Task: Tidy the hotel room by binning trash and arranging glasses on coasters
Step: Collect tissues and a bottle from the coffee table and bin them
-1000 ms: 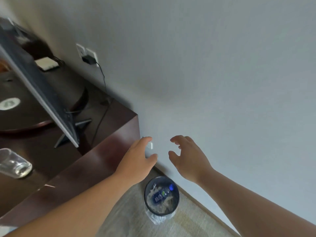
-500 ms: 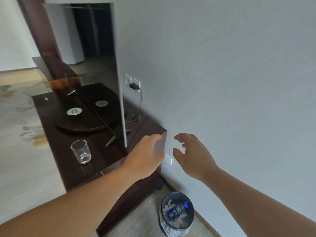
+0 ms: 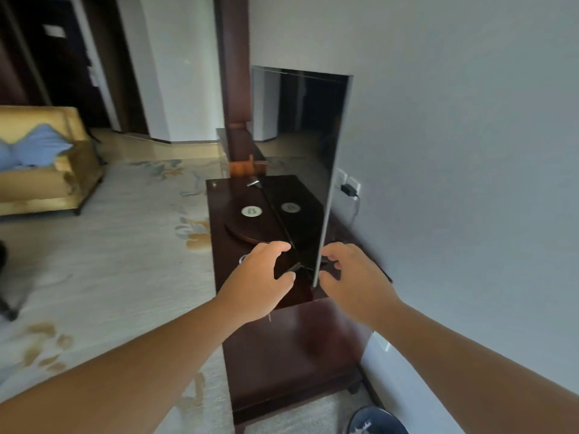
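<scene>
While above the cabinet (image 3: 297, 339), left hand (image 3: 257, 286) and right hand (image 3: 357, 283) — loosely curled, empty — beside the television (image 3: 300, 151).

The left hand (image 3: 260, 281) and right hand (image 3: 357, 285) hover, empty and loosely curled, over the dark cabinet (image 3: 297, 349).

Left hand (image 3: 260, 283), right hand (image 3: 354, 283) up from bin (image 3: 372, 421) — over cabinet (image 3: 297, 349).

soft daylight | motion blur throughout | wide-angle bending at edges
</scene>
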{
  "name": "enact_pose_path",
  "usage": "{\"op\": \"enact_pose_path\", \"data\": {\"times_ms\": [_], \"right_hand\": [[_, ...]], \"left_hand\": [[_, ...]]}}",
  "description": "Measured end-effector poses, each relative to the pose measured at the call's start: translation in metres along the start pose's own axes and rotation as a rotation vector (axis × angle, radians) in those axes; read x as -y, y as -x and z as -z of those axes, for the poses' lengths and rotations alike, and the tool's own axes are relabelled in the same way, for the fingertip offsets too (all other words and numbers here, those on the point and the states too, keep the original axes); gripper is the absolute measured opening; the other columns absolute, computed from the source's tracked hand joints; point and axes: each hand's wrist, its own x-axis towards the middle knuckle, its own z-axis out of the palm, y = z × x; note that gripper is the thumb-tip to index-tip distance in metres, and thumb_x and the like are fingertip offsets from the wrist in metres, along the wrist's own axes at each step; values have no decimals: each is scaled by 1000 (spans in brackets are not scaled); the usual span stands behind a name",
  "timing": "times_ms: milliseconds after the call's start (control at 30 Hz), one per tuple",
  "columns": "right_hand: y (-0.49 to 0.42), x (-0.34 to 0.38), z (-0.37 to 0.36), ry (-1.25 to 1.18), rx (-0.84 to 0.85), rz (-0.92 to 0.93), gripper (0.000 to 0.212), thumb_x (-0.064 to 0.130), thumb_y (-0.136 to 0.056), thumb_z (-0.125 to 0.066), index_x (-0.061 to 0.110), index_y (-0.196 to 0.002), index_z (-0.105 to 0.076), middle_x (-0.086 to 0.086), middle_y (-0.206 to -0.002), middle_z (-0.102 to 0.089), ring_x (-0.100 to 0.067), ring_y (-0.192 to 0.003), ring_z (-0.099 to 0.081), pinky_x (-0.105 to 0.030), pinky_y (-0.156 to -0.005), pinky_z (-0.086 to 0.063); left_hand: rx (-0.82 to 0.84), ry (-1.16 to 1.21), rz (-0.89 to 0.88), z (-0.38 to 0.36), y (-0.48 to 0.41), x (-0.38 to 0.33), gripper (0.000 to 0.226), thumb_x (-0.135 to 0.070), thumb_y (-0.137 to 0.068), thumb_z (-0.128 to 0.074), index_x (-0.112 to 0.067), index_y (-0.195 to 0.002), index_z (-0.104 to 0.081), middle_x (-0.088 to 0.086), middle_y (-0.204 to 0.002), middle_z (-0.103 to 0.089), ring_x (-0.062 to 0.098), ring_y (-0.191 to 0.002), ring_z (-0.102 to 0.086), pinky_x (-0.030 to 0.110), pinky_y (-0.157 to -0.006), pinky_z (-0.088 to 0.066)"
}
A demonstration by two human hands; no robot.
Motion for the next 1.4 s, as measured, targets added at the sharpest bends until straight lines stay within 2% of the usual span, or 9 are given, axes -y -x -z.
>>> {"op": "enact_pose_path", "data": {"times_ms": [167, 300, 500, 700, 800, 933, 1033, 1133, 1400], "right_hand": [[-16, 30, -20, -61, 105, 151, 36, 33, -90, -55, 33, -125, -50, 9, -120, -51, -6, -93, -55, -24, -82, -45], [-23, 70, -43, -118, 168, 274, 29, 30, -91, -55, 32, -120, -52, 8, -116, -53, -7, -91, -56, -18, -73, -41], [-24, 153, -77, -130, 261, 431, 38, 32, -91, -55, 27, -128, -50, 6, -127, -51, -11, -104, -57, -36, -93, -46], [-19, 242, -119, -174, 301, 558, 39, 30, -89, -57, 28, -127, -50, 5, -125, -52, -10, -105, -55, -27, -84, -43], [-12, 293, -145, -189, 319, 605, 38, 31, -89, -56, 29, -127, -49, 6, -127, -50, -9, -105, -54, -28, -83, -44], [0, 367, -180, -226, 331, 646, 38, 33, -90, -56, 30, -127, -48, 7, -128, -50, -8, -103, -55, -29, -82, -45], [11, 422, -208, -257, 329, 680, 38, 32, -89, -57, 30, -127, -49, 8, -127, -51, -7, -106, -55, -26, -78, -41], [20, 468, -235, -284, 368, 707, 38, 30, -89, -58, 28, -126, -50, 6, -126, -51, -9, -106, -55, -27, -83, -43], [21, 545, -296, -278, 463, 783, 36, 29, -90, -57, 28, -125, -50, 6, -124, -51, -11, -101, -55, -28, -82, -44]], "left_hand": [[-118, -77, 143, 30, 31, 20, 48, -34, -91, -52, -32, -138, -40, -10, -137, -45, 7, -123, -45, 19, -91, -32], [-189, -131, 248, 65, 64, 42, 50, -36, -91, -54, -32, -139, -40, -8, -140, -43, 10, -127, -44, 23, -101, -35], [-306, -180, 394, 124, 121, 83, 50, -37, -91, -55, -32, -139, -39, -8, -137, -44, 10, -119, -49, 20, -91, -35], [-408, -205, 482, 190, 183, 129, 51, -40, -91, -55, -32, -139, -39, -8, -138, -43, 10, -110, -53, 20, -88, -36], [-451, -202, 523, 228, 218, 155, 51, -39, -92, -55, -31, -140, -39, -6, -136, -43, 11, -112, -53, 22, -89, -38], [-509, -220, 580, 282, 267, 193, 51, -38, -92, -55, -31, -139, -39, -8, -135, -43, 10, -104, -57, 18, -83, -37], [-553, -247, 616, 321, 306, 223, 52, -36, -91, -58, -28, -140, -41, -5, -134, -46, 11, -117, -50, 18, -88, -33], [-594, -263, 666, 351, 342, 251, 52, -35, -90, -59, -27, -139, -42, -5, -136, -46, 13, -123, -47, 20, -92, -33], [-677, -244, 799, 388, 390, 323, 50, -38, -90, -57, -31, -137, -42, -6, -134, -47, 10, -112, -50, 15, -79, -37]]}}
